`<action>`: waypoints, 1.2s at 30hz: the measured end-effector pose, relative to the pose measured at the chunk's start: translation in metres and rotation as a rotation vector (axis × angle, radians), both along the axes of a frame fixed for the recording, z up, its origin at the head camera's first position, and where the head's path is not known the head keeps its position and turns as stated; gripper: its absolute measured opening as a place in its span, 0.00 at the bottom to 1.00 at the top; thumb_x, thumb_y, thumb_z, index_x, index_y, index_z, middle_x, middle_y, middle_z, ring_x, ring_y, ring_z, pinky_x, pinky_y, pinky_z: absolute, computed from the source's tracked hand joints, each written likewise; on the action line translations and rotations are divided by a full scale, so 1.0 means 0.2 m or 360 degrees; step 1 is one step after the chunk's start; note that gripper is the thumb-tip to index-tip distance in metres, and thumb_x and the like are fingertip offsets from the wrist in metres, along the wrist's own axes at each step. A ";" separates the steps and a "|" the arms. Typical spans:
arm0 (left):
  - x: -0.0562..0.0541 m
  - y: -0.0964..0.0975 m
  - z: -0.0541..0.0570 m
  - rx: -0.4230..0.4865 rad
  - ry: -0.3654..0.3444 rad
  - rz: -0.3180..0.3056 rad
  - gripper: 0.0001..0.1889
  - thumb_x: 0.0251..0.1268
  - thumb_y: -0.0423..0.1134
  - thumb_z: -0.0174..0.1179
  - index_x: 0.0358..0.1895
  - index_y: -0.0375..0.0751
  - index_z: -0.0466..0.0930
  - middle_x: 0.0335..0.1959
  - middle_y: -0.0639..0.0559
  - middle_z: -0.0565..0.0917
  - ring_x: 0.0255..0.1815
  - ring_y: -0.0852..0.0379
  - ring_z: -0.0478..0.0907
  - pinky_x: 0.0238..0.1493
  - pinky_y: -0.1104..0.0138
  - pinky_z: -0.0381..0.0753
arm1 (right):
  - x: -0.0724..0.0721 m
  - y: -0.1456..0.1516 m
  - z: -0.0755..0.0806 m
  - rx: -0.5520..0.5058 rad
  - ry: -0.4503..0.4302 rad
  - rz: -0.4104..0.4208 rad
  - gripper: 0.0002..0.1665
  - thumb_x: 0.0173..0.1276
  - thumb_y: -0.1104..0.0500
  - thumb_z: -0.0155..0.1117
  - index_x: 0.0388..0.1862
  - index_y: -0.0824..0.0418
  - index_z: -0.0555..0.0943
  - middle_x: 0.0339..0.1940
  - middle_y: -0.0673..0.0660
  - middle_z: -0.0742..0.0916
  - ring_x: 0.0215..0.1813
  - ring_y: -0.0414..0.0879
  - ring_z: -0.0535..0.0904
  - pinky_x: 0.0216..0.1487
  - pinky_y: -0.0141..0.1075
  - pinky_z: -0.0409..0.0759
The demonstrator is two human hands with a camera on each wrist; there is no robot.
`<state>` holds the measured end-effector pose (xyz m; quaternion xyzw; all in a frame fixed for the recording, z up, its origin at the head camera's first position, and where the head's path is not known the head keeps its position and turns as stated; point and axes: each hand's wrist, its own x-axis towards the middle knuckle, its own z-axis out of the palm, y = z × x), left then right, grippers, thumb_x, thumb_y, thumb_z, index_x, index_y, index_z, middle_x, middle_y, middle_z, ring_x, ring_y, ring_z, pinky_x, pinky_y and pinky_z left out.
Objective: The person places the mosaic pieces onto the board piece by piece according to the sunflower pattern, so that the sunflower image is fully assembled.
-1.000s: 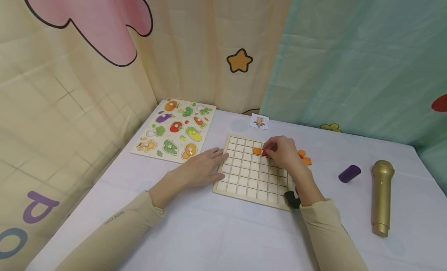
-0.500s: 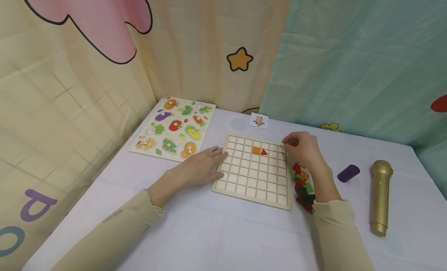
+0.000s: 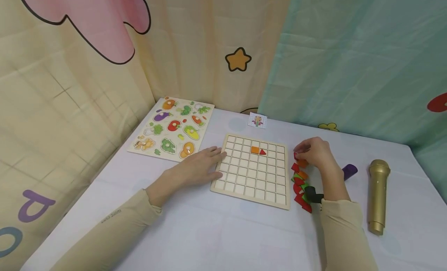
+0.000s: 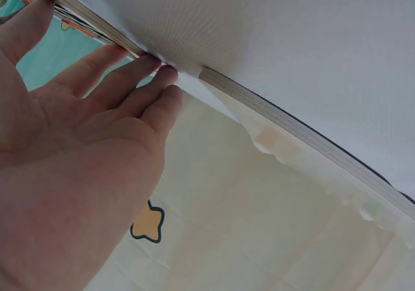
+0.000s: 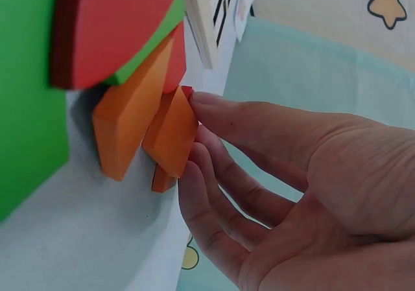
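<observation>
A square wooden grid board [image 3: 248,203] lies on the table, with an orange square [image 3: 255,150] and a red triangle [image 3: 263,152] in neighbouring cells near its top. My left hand [image 3: 197,167] rests at the board's left edge, fingers spread and fingertips on the rim. To the right of the board my right hand [image 3: 316,151] pinches a small red piece [image 3: 295,156] at the far end of a loose pile. In the right wrist view the thumb presses that red piece, and the other fingers curl beside an orange piece [image 5: 174,135]. Most of the red piece is hidden.
Red, orange and green pieces [image 3: 297,188] line the board's right side. A dark curved object [image 3: 313,195] and a purple cylinder [image 3: 350,171] are near my right forearm. A gold microphone [image 3: 378,197] lies farther right. A vegetable puzzle [image 3: 178,137] and picture card [image 3: 257,120] lie behind.
My right hand has let go of the red triangle on the board and moved right to the loose pile, where it holds a red piece. My left hand stays at the board's edge.
</observation>
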<state>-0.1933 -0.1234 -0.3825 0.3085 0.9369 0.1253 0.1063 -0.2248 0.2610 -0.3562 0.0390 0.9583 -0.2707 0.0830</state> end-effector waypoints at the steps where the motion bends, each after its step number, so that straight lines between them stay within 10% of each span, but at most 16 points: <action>1: 0.00 0.00 0.00 0.0001 -0.0001 0.0002 0.39 0.77 0.55 0.62 0.84 0.44 0.60 0.85 0.43 0.59 0.87 0.44 0.53 0.84 0.49 0.60 | 0.00 0.00 0.00 0.0006 -0.0004 -0.0003 0.14 0.73 0.62 0.70 0.52 0.69 0.88 0.48 0.68 0.88 0.49 0.60 0.78 0.44 0.40 0.85; 26: 0.00 0.00 0.00 -0.0013 -0.0012 0.0002 0.39 0.78 0.55 0.61 0.84 0.45 0.60 0.86 0.43 0.58 0.87 0.44 0.52 0.85 0.49 0.59 | -0.01 -0.03 -0.02 0.0003 -0.0064 0.0034 0.15 0.67 0.59 0.77 0.46 0.67 0.85 0.42 0.64 0.86 0.43 0.55 0.77 0.35 0.35 0.81; 36: -0.01 0.00 -0.01 -0.0015 0.0009 -0.0006 0.39 0.77 0.56 0.61 0.84 0.45 0.60 0.86 0.44 0.58 0.87 0.45 0.52 0.84 0.50 0.60 | -0.01 -0.05 -0.02 -0.0021 0.0112 0.0085 0.07 0.71 0.62 0.73 0.43 0.65 0.87 0.39 0.62 0.89 0.43 0.55 0.79 0.37 0.35 0.80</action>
